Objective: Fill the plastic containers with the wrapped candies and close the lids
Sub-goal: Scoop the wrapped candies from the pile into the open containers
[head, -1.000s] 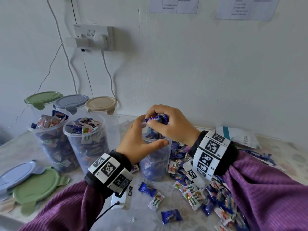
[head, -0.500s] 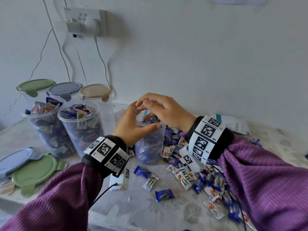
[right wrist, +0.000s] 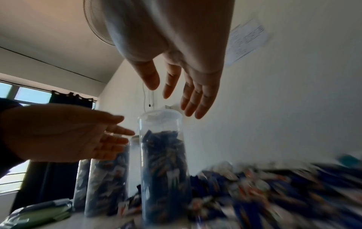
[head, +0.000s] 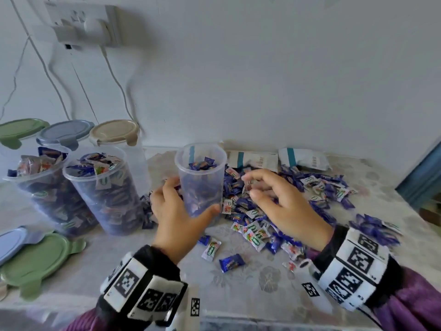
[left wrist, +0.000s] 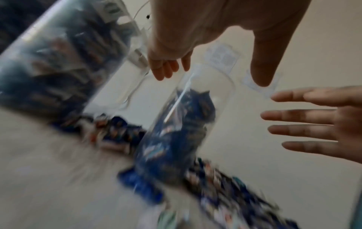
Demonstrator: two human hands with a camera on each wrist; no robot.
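A clear plastic container (head: 200, 180), partly filled with blue wrapped candies, stands upright and lidless at the table's middle. My left hand (head: 183, 204) cups its lower left side, thumb in front and fingers behind; the fingers look straight and loose in the left wrist view (left wrist: 213, 72). My right hand (head: 260, 189) hovers empty with fingers spread just right of the container, above the pile of loose candies (head: 298, 194). The right wrist view shows this hand (right wrist: 172, 93) open near the container's (right wrist: 162, 162) rim.
Two full lidless containers (head: 102, 187) (head: 45, 185) stand at left. Behind them are three lidded ones, with a beige lid (head: 114, 130) nearest. Loose green (head: 40, 261) and blue (head: 14, 240) lids lie front left. White packets (head: 253, 158) lie by the wall.
My right hand released a handful of candies into the container and dropped to the right over the pile, empty. My left hand's grip on the container has loosened.
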